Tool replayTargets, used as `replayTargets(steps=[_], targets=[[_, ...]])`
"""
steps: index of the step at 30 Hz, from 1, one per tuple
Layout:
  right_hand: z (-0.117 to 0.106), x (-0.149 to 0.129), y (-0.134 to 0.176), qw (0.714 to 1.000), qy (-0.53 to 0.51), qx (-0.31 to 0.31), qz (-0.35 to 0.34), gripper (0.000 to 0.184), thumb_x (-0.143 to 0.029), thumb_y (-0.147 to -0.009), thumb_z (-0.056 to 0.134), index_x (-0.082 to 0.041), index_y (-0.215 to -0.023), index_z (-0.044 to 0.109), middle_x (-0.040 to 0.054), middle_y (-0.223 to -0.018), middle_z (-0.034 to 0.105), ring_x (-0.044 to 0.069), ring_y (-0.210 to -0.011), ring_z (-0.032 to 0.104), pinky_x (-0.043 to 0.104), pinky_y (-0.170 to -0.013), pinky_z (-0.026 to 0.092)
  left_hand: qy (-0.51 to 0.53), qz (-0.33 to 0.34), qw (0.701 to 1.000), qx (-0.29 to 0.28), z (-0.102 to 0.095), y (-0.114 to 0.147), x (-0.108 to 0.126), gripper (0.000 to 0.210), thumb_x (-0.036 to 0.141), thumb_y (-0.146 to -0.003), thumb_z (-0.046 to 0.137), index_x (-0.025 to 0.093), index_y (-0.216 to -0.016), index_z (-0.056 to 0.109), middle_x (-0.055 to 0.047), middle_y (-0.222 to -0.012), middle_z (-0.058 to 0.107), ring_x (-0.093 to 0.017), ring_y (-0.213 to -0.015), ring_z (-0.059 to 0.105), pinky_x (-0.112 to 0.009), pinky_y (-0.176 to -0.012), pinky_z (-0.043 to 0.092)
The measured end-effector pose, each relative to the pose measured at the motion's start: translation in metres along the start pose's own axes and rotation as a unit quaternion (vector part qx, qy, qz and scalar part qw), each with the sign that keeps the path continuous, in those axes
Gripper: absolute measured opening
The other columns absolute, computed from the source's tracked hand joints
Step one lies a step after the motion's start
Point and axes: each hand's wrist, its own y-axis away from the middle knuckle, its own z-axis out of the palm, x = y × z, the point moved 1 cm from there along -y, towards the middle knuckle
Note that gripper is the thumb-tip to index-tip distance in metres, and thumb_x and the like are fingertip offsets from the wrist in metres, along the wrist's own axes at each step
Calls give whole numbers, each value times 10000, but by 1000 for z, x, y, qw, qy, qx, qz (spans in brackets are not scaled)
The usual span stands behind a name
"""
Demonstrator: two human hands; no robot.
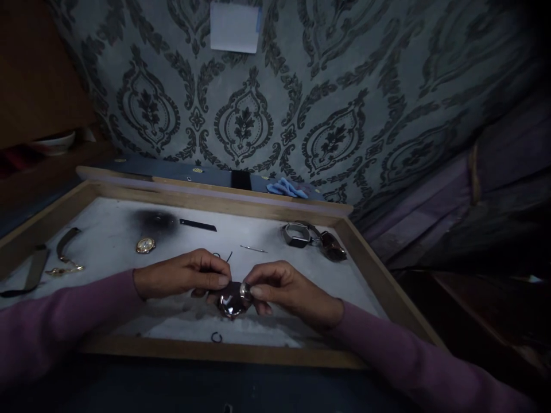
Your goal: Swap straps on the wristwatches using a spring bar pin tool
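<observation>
My left hand (200,275) pinches the edge of a dark, glossy, lens-like piece (231,300) over the front middle of the tray. Close against its right side, my right hand (279,288) grips a small silvery rounded piece (245,291) between thumb and fingers. Whether the two pieces are joined, I cannot tell. Just beyond my hands are a thin black curved piece (229,256) and a slim metal tool (253,249). A small black open ring (216,337) lies nearer to me.
A wooden-rimmed tray (301,353) surrounds the work. On it lie a gold watch head (145,246), a black flat strip (198,225), dark straps (37,268), a gold chain-like piece (66,268), a watch (297,235) and a brown glossy item (332,246). Behind sits a blue cloth (287,187).
</observation>
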Motion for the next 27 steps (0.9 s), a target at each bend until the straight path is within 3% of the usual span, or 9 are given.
replayTargets(steps=[8, 20, 27], targets=[[4, -3, 3, 998, -24, -52, -10, 200, -282, -843, 717, -127, -969, 704, 13, -735, 699, 91, -644, 632, 233, -644, 498, 3, 9, 1000, -17, -1, 0, -2, 302, 390, -894, 574, 129, -747, 609, 22, -614, 532, -77, -524, 387, -196, -493, 302], [10, -8, 2, 998, 4, -61, -5, 240, -313, -845, 706, -126, -994, 725, 28, -800, 711, 99, -700, 645, 248, -704, 518, -30, 14, 999, -4, 1, 1, 4, 260, 364, -895, 576, 137, -781, 636, 12, -654, 560, -80, -555, 426, -185, -507, 341], [10, -5, 1, 998, -4, -58, -22, 218, -307, -852, 698, -129, -973, 669, 27, -827, 702, 106, -723, 660, 256, -704, 526, 5, 49, 999, 17, 3, 2, 7, 154, 296, -897, 579, 156, -956, 601, 0, -739, 590, -88, -599, 482, -170, -494, 347]])
